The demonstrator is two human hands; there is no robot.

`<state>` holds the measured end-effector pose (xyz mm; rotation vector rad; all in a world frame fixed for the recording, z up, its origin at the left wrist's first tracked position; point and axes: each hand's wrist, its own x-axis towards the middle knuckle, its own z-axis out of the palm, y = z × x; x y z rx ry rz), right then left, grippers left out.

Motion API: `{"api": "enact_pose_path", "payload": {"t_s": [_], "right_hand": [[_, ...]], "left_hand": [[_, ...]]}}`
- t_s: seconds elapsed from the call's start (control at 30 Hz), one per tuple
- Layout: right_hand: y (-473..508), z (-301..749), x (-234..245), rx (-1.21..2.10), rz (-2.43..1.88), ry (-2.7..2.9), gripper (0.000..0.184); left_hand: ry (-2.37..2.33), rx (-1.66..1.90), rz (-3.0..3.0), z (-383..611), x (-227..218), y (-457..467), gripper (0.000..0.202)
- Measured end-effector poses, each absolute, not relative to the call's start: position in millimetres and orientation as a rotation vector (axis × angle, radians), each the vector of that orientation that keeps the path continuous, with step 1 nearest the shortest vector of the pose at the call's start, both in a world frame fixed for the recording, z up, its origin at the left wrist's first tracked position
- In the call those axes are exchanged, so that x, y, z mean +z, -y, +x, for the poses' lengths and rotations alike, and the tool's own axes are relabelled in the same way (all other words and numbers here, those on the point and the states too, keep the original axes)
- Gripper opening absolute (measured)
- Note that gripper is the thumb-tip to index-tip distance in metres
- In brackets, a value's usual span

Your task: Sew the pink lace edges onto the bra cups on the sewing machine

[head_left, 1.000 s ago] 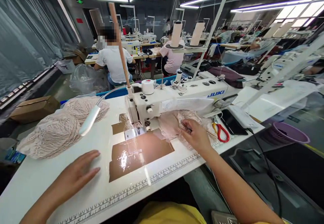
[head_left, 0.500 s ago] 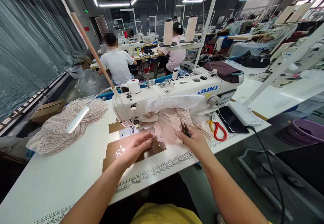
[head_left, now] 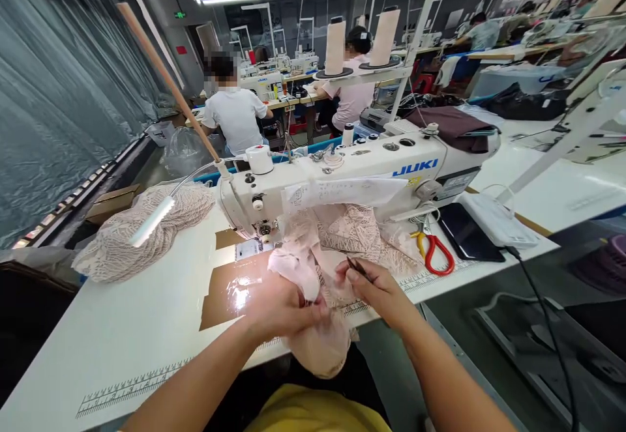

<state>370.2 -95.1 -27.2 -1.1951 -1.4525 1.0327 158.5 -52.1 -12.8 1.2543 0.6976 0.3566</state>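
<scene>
My left hand (head_left: 288, 305) is closed on a pale pink fabric piece (head_left: 320, 347), whose rounded part hangs over the table's front edge. In my right hand (head_left: 374, 285) are dark thread snips (head_left: 359, 268), their tips pointing up and left beside the fabric. More pink lace fabric (head_left: 349, 233) lies bunched under the arm of the white sewing machine (head_left: 313, 181), behind both hands. The needle area sits to the left of the bunched lace, over a brown taped sheet (head_left: 229, 288).
A heap of lace fabric (head_left: 147, 230) lies on the left under a small lamp (head_left: 152, 222). To the right are red-handled pliers (head_left: 437, 256), a phone (head_left: 469, 233) and a white box with a cable (head_left: 503, 220). A printed ruler (head_left: 127, 386) runs along the front edge.
My left hand has gone from resting near the needle area to gripping the fabric, which is drawn towards me over the table edge. My right hand keeps the snips close by.
</scene>
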Motion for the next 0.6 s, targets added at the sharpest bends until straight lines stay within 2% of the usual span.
{"api": "enact_pose_path", "payload": {"t_s": [0.17, 0.33, 0.5, 0.6], "right_hand": [[76.7, 362.6, -43.8, 0.517, -1.406, 1.914, 0.029], [76.0, 363.1, -60.1, 0.256, -1.621, 2.064, 0.029], [78.2, 374.8, -55.3, -0.146, -1.764, 2.096, 0.027], [80.7, 389.6, -40.2, -0.338, -1.886, 2.02, 0.03]], "left_hand": [[-0.567, 0.203, 1.172, 99.0, -6.2, 82.0, 0.039], [-0.565, 0.604, 1.053, 19.6, -8.9, 107.2, 0.042], [-1.138, 1.058, 0.959, -33.5, 11.9, 108.3, 0.038], [-1.365, 1.075, 1.128, -43.9, 19.5, 94.3, 0.043]]}}
